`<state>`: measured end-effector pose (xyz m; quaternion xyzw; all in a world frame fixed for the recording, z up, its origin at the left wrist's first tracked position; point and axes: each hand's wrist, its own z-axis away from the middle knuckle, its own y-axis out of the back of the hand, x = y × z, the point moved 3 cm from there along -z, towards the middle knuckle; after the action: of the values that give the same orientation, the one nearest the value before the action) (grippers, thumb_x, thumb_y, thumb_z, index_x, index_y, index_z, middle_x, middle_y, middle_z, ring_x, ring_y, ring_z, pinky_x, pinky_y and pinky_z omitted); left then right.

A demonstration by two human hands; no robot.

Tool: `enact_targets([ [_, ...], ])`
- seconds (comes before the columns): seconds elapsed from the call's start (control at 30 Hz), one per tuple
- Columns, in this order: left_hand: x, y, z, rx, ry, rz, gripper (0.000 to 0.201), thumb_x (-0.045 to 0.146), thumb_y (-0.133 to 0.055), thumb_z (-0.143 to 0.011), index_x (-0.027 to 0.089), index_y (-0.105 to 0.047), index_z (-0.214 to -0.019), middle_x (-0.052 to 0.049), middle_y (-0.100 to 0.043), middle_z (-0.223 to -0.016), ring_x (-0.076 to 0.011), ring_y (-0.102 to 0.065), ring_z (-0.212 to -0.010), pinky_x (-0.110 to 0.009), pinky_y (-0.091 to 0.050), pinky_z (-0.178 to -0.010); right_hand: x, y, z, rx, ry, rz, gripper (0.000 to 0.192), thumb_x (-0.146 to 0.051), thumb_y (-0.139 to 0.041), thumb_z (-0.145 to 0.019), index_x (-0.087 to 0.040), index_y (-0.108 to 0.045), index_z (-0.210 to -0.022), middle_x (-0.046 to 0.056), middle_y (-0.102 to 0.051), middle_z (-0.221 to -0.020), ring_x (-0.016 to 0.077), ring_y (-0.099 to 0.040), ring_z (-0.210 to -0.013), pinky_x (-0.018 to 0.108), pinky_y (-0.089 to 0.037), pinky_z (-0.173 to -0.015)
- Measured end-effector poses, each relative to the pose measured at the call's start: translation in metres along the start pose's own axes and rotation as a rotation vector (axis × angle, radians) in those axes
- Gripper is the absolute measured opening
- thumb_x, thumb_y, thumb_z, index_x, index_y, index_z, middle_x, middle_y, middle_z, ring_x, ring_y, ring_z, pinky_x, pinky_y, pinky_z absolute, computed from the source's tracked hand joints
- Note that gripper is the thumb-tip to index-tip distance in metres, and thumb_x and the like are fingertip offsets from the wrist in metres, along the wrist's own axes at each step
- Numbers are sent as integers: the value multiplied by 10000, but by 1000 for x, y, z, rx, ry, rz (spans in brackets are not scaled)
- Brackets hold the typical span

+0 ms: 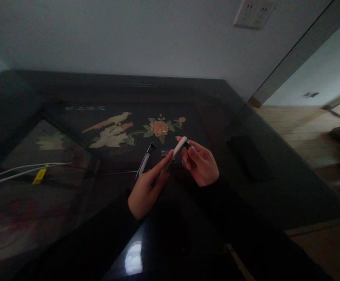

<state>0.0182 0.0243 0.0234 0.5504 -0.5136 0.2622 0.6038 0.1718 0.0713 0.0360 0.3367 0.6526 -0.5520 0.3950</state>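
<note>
Above the dark tabletop my left hand (149,190) has its fingers closed along a slim white stick-like object (179,146), which tilts up and to the right. My right hand (200,162) is at the upper end of it, with thumb and fingers pinched on a small dark piece (186,144). Whether that piece is joined to the white object I cannot tell. Just beyond my left hand lies a slender tool (144,160) with a pale handle and a black head. A small clear item (168,154) rests behind the fingers, partly hidden.
The glossy dark table (216,218) bears a bird-and-flower picture (159,127). White cables (20,171) with a yellow tag (40,174) run in from the left. A flat black object (250,158) lies at right. A wall with an outlet (254,13) stands behind.
</note>
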Motion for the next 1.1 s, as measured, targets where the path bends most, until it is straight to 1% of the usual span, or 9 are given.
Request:
enact_targets([
  [0.2,4,-1,1,-23,-75,4,515,232,-451,-933,195,-406,-1445,-64,-624,-1312,-189,-672,-983,-300,-521,-881,2,2,1,34,-47,-20,384,-451,-752,-690,-176,-727,-957,-59,-490,-524,59,-359,-437,222,-240,-409],
  [0.3,4,0,0,-22,-72,-7,516,218,-464,-924,197,-417,-1438,-55,-676,-1224,-156,-677,-837,-270,-540,-789,2,2,0,35,-47,-22,376,-457,-754,-685,-185,-728,-943,-58,-490,-534,60,-357,-441,226,-239,-411],
  [0.4,2,1,0,-7,-43,-19,522,209,-466,-923,193,-407,-1442,-34,-728,-1064,-97,-595,-608,-221,-518,-625,3,1,0,12,-37,-40,385,-475,-749,-688,-186,-724,-941,-58,-499,-552,56,-352,-437,232,-238,-417],
  [0.47,1,2,-1,11,-18,-18,526,202,-465,-923,206,-399,-1445,-37,-710,-1122,-71,-541,-541,-211,-500,-582,3,0,0,-13,-15,-50,392,-486,-743,-696,-182,-720,-942,-60,-501,-550,52,-348,-427,235,-232,-421],
  [0.53,0,3,-2,25,-11,-4,521,214,-471,-925,227,-405,-1442,-55,-642,-1276,-82,-590,-612,-225,-521,-630,2,0,0,-31,5,-56,391,-486,-738,-709,-175,-715,-945,-62,-497,-540,51,-348,-420,237,-223,-423],
  [0.63,-2,5,-4,44,-19,31,514,240,-475,-931,248,-408,-1441,-62,-551,-1398,-164,-669,-914,-289,-544,-808,1,-1,1,-35,17,-58,387,-473,-734,-724,-168,-701,-960,-61,-494,-538,53,-348,-421,238,-215,-422],
  [0.77,-3,6,-5,64,-15,65,524,238,-483,-929,225,-399,-1447,-73,-509,-1437,-227,-601,-1164,-361,-494,-968,1,-3,2,-41,8,-68,384,-451,-739,-725,-169,-683,-979,-62,-500,-544,55,-351,-426,238,-216,-423],
  [0.93,-3,4,-5,62,-6,124,531,245,-488,-930,195,-394,-1450,-94,-499,-1442,-236,-579,-1200,-363,-477,-996,2,-2,1,-35,-2,-71,402,-449,-754,-704,-171,-682,-985,-69,-506,-533,52,-351,-417,234,-214,-413],
  [1.1,-2,2,-3,42,-43,102,548,230,-498,-919,207,-384,-1455,-72,-614,-1322,-210,-638,-1074,-359,-492,-964,2,0,0,-35,16,-50,402,-429,-760,-706,-173,-697,-1010,-72,-514,-515,47,-359,-407,224,-219,-407],
])
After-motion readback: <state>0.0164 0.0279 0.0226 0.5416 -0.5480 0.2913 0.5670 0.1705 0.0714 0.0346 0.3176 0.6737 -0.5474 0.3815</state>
